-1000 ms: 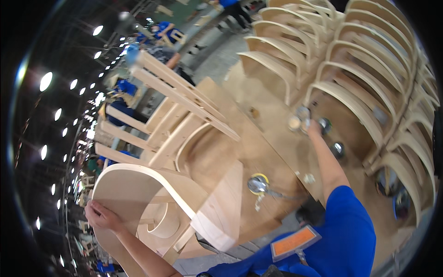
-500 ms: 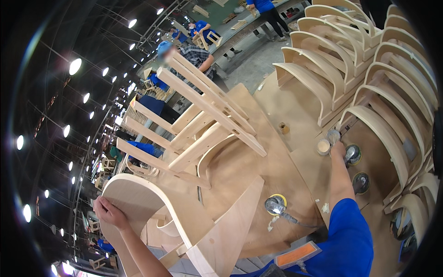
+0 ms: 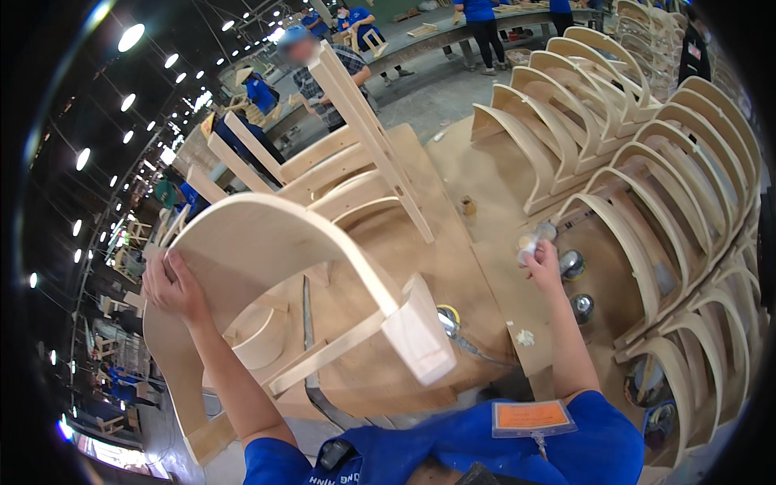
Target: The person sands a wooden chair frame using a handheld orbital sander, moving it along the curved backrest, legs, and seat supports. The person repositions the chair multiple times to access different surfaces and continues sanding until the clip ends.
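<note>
A: What's different from half a second ago?

B: The curved wooden frame (image 3: 242, 230) has tipped round. Its block-like end now juts out and partly covers the disc sander (image 3: 447, 319) on the counter (image 3: 493, 202), which was in plain sight beside it. The right hand (image 3: 546, 265) has shifted too: it was at the clear round container (image 3: 546, 231), and now it sits just on the near side of it, by the pale-topped cup (image 3: 527, 242).

A: And what do you make of that?

B: My reading is that the left hand (image 3: 176, 289) is steadying and turning the wood while the right deals with the supplies, so attention seems split.

A: Where is the frame exactly?

B: At the person's left front, tilted, with its arch uppermost (whether it bears on the counter, I can't see). The slotted upright (image 3: 373, 153) stands beyond it, and the rows of curved shells (image 3: 647, 242) lie off to the right.

A: How are the hands posed?

B: The left grasps the arch's outer side, fingers bent over it, forearm slanting up and leftward. The right reaches forward, fingers drawn together near something whitish; it's too blurred to tell whether they're gripping it.
</note>
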### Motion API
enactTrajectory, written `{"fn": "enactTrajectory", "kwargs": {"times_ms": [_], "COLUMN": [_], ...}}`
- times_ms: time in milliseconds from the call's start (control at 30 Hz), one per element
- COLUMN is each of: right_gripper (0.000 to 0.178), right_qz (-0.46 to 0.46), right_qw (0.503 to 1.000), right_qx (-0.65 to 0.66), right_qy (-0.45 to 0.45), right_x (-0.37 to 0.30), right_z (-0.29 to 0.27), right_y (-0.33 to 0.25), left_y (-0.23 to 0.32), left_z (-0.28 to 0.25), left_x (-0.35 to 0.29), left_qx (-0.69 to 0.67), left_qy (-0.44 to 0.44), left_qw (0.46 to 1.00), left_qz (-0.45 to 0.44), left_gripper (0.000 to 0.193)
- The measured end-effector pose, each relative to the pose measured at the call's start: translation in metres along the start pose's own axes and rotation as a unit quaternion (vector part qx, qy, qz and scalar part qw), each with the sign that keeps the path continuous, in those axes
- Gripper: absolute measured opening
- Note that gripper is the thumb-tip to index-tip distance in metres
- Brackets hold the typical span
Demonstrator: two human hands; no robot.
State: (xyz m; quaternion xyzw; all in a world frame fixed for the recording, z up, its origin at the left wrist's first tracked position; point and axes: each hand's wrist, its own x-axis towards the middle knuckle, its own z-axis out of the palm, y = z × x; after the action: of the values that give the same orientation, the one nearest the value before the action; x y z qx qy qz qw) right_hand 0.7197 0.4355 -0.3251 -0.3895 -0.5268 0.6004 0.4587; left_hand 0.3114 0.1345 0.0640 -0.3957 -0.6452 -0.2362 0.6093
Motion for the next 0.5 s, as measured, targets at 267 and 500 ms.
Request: {"fn": "enactTrajectory", "kwargs": {"times_ms": [267,500], "right_gripper": [0.021,0.027], "right_qz": [-0.136,-0.387], "right_qw": [0.989,0.920], "right_qx": [0.016,0.000], "right_qy": [-0.060,-0.068], "right_x": [-0.113,-0.177], "right_z": [0.031,0.025], "right_y": [-0.183,-0.277], "left_y": [-0.007,-0.010], "left_z": [-0.009,-0.003], "left_x": [-0.008,-0.005], "left_qx": [0.018,0.031], "left_qy": [0.017,0.032], "left_qw": [1.000,0.999], "left_qz": [0.016,0.020], "left_gripper": [0.033,0.037]}}
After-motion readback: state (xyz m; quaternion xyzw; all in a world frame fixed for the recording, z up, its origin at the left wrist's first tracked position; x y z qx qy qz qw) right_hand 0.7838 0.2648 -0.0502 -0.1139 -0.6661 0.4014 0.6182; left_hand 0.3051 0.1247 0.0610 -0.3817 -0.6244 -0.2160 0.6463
